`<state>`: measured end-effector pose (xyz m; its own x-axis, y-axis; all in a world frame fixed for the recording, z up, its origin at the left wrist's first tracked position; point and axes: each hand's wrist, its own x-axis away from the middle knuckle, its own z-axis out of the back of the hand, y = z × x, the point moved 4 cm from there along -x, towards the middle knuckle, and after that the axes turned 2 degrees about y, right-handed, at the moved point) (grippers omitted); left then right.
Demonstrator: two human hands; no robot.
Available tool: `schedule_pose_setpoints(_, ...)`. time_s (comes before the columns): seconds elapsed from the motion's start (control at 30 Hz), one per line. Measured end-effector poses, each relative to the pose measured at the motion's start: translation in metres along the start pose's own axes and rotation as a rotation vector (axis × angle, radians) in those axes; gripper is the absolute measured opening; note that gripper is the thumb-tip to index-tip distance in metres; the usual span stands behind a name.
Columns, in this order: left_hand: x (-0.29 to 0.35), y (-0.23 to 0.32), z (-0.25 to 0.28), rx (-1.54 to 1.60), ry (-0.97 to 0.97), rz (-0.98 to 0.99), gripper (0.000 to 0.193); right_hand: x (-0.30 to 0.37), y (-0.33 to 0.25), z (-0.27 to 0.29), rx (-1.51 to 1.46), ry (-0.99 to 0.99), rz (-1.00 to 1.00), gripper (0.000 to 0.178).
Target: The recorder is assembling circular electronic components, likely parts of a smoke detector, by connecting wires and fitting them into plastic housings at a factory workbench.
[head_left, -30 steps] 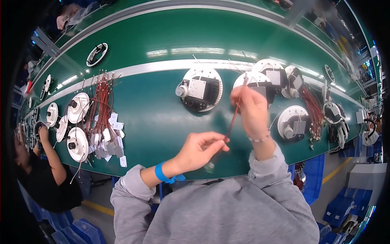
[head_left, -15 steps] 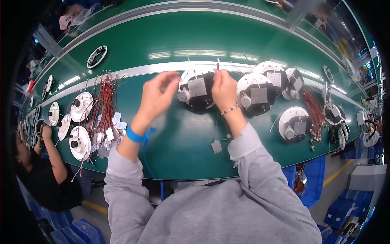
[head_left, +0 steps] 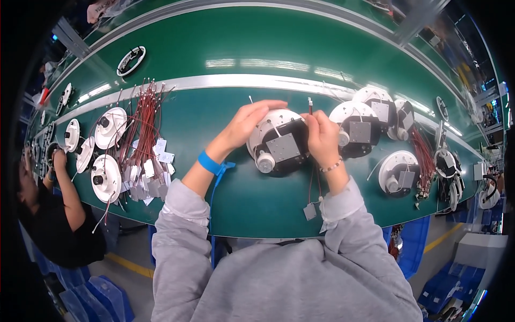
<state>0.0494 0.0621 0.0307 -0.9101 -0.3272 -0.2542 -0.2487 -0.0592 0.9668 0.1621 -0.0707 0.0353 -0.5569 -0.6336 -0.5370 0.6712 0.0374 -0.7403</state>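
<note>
In front of me lies a round white disc unit (head_left: 279,145) with a black backing, a square metal plate and a small white motor-like cylinder. My left hand (head_left: 247,126), a blue band at its wrist, rests along the unit's far left rim with its fingers stretched out. My right hand (head_left: 323,138) is closed at the unit's right edge, pinching a dark red wire lead (head_left: 310,107) whose white connector sticks up above the fingers. Below that hand, red wires run down to a small grey plate (head_left: 310,211) near the table's front edge.
To the left lie a bundle of red wire leads (head_left: 144,121) with grey plates and several white discs (head_left: 106,178). More disc units (head_left: 354,126) stand right. A metal rail (head_left: 214,81) crosses behind. Another person (head_left: 59,220) works at far left; a blue bin (head_left: 416,244) sits below right.
My left hand has come down onto the disc unit's far rim. The unit has turned slightly. My right hand still pinches the lead, slightly lower. The whole view has shifted a little.
</note>
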Motion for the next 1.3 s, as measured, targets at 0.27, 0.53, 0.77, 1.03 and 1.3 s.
schedule_pose_setpoints(0.27, 0.033, 0.013, 0.01, -0.742, 0.179, -0.193, 0.024, -0.004, 0.0, -0.021, -0.201, -0.229, -0.063, 0.021)
schedule_pose_setpoints(0.53, 0.054, 0.012, 0.015, -0.666, 0.066, -0.045, 0.012, -0.006, 0.018, -0.026, -0.239, -0.259, -0.251, 0.026)
schedule_pose_setpoints(0.77, 0.059, 0.004, 0.004, -0.215, 0.196, 0.339, 0.019, -0.019, -0.01, -0.002, -0.267, -0.038, -0.378, 0.016)
schedule_pose_setpoints(1.03, 0.059, -0.008, 0.008, -0.05, 0.254, 0.327, 0.021, -0.025, -0.069, -0.004, 0.125, -0.539, 0.049, 0.011)
schedule_pose_setpoints(1.3, 0.063, -0.013, 0.001, 0.054, 0.299, 0.303, 0.021, -0.021, -0.083, -0.017, 0.243, -0.526, 0.197, 0.016)
